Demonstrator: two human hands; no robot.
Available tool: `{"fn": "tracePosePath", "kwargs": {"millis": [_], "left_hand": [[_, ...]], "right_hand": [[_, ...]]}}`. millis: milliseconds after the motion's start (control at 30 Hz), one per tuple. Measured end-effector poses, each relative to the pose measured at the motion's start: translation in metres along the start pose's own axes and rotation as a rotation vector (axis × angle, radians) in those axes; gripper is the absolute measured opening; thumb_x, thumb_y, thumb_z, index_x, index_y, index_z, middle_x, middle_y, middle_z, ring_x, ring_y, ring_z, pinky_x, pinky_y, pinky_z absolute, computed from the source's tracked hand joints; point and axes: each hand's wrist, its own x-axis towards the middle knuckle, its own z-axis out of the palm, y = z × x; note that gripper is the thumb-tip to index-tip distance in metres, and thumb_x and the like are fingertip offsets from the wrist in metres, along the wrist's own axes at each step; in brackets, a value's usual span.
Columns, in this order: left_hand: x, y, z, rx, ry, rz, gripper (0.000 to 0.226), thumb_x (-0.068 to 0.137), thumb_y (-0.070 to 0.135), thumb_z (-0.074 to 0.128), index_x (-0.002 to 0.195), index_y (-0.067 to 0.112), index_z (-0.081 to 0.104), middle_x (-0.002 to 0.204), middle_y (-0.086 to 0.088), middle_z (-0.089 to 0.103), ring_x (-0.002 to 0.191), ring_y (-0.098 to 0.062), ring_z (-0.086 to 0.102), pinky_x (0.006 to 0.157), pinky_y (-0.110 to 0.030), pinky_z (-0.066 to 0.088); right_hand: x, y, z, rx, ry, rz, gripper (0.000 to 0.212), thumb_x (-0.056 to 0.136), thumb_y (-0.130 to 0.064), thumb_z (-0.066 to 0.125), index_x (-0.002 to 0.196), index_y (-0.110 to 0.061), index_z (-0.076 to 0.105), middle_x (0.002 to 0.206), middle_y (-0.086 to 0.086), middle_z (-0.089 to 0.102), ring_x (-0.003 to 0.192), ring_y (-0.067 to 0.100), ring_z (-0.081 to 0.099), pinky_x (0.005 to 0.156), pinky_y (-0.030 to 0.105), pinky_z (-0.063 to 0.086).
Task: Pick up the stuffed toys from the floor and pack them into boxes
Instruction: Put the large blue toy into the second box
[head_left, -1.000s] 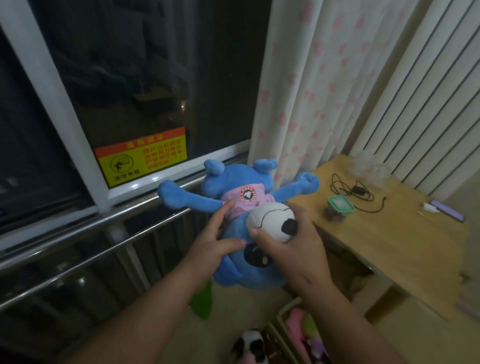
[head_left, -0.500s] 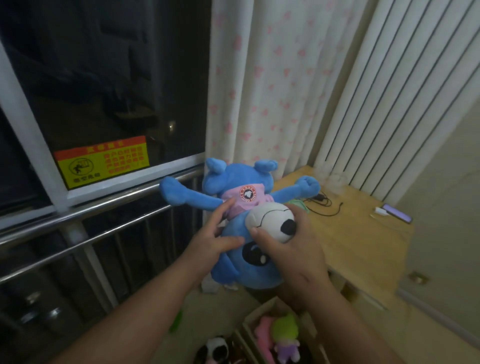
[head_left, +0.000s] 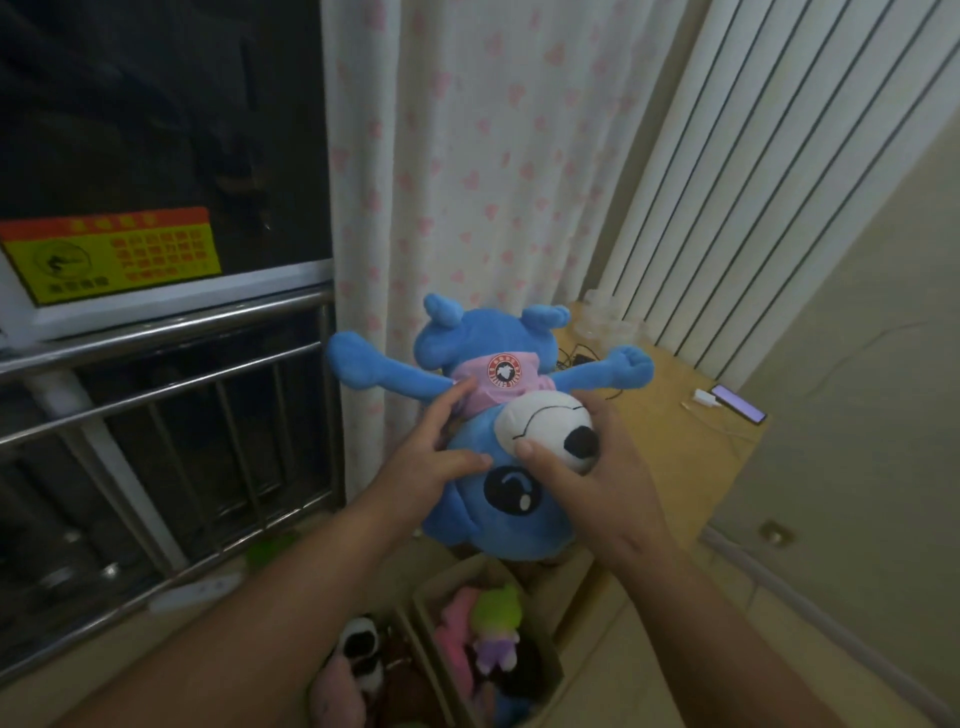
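Both my hands hold the blue plush dog toy with a pink shirt and white muzzle (head_left: 498, 447) upside down in the air, same as half a second ago. My left hand (head_left: 434, 462) is clamped on its neck and shirt, fingers spread; my right hand (head_left: 597, 483) is clamped around the white muzzle, thumb pressed on it. The view has swung right since the earlier frame: the yellow warning sticker (head_left: 111, 257) sits farther left. Below my grip the open cardboard box (head_left: 550, 660) with pink and green plush toys (head_left: 493, 618) shows more fully. Beyond my right hand, the wooden worktop (head_left: 691, 467) carries a phone (head_left: 737, 402).
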Motion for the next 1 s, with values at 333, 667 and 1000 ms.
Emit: {"fn": "tracePosePath", "kwargs": {"millis": [333,667,1000], "left_hand": [[0.042,-0.033,-0.010,0.012,-0.041,-0.070,0.086,0.056,0.012,0.070,0.135,0.036,0.046,0.141,-0.001,0.047,0.124,-0.020,0.052,0.103,-0.044,0.045],[0.073,-0.082,-0.033,-0.032,-0.042,-0.143,0.078,0.060,0.010,0.065,0.131,0.036,0.048,0.139,-0.003,0.048,0.121,-0.019,0.054,0.088,-0.027,0.050],[0.121,-0.202,-0.052,0.011,0.065,-0.279,0.072,0.062,0.009,0.061,0.123,0.046,0.052,0.137,-0.001,0.048,0.116,-0.015,0.057,0.086,-0.028,0.051]], "right_hand": [[0.019,0.031,0.014,-0.073,0.033,0.118,0.049,0.067,-0.043,0.081,0.104,-0.046,0.048,0.096,-0.021,0.061,0.085,-0.012,0.057,0.061,0.008,0.044],[0.041,0.071,0.051,-0.094,0.062,0.231,0.051,0.064,-0.046,0.081,0.106,-0.042,0.053,0.092,-0.020,0.064,0.081,-0.005,0.061,0.065,0.020,0.047],[0.072,0.194,0.105,-0.102,-0.037,0.282,0.053,0.066,-0.047,0.080,0.111,-0.038,0.053,0.096,-0.021,0.060,0.086,-0.007,0.058,0.064,0.010,0.044]]}}
